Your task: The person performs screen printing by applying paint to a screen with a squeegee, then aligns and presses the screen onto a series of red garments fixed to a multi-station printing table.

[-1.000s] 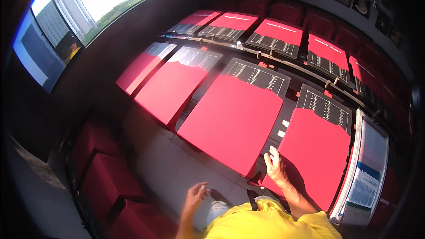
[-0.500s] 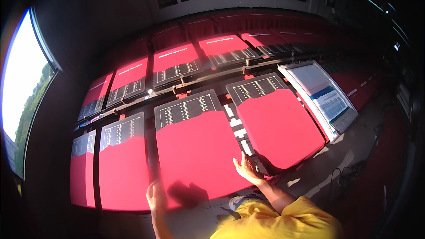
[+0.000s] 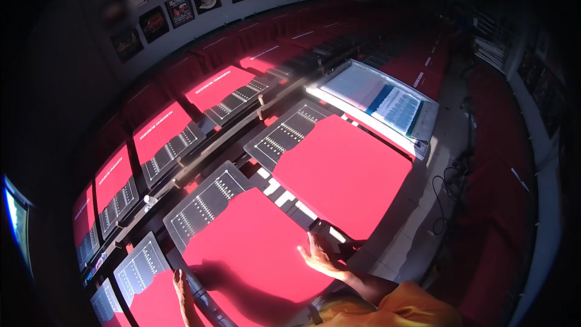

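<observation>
We stand over red shirts drawn onto black boards, with the frame (image 3: 378,102), a pale mesh crossed by a blue band, as our marker. The right shirt (image 3: 342,175) lies just left of the frame, on our side. The middle shirt (image 3: 242,233) is the next one left from the frame, and the left shirt (image 3: 154,303) lies farther that way.

Our right hand (image 3: 321,259) is at the middle shirt's edge toward the frame, fingers spread and grasping nothing; we cannot tell whether it touches the cloth. Our left hand (image 3: 183,293), farther from the frame, is beside the left shirt, seen edge-on; we cannot tell whether it grips anything. A dark shadow falls across the middle shirt.

Left of the frame runs the rail (image 3: 218,150), with a small white bottle (image 3: 149,201) by it, well apart from the frame. Beyond the rail from the frame lie more shirts (image 3: 160,127). Right of the frame, a black cable (image 3: 437,200) loops on the floor.
</observation>
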A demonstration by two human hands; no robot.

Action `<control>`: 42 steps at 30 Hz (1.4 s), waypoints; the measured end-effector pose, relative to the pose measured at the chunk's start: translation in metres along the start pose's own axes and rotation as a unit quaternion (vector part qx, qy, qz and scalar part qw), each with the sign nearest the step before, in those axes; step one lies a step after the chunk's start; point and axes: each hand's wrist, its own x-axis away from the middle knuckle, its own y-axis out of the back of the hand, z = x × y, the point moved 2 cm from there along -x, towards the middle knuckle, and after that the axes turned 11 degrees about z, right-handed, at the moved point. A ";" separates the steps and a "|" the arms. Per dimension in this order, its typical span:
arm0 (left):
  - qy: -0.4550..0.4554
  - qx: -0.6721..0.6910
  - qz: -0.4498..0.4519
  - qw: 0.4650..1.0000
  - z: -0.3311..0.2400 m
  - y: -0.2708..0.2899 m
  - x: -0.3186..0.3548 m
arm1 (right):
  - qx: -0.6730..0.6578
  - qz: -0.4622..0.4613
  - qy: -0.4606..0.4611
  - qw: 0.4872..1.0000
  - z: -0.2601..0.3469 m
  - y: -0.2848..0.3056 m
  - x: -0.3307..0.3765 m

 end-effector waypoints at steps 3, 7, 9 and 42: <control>0.024 0.015 0.047 0.998 -0.007 -0.010 -0.031 | -0.074 0.002 -0.055 0.996 -0.012 -0.019 0.000; 0.052 0.038 0.104 0.992 0.011 0.017 -0.046 | -0.241 0.215 -0.226 0.919 0.017 0.022 -0.008; 0.040 0.046 0.070 0.996 0.010 0.005 -0.060 | -0.257 0.153 -0.215 0.930 0.016 0.018 -0.007; -0.107 0.072 0.139 0.982 0.047 -0.013 -0.192 | 0.045 -0.040 -0.198 0.978 0.077 -0.020 -0.094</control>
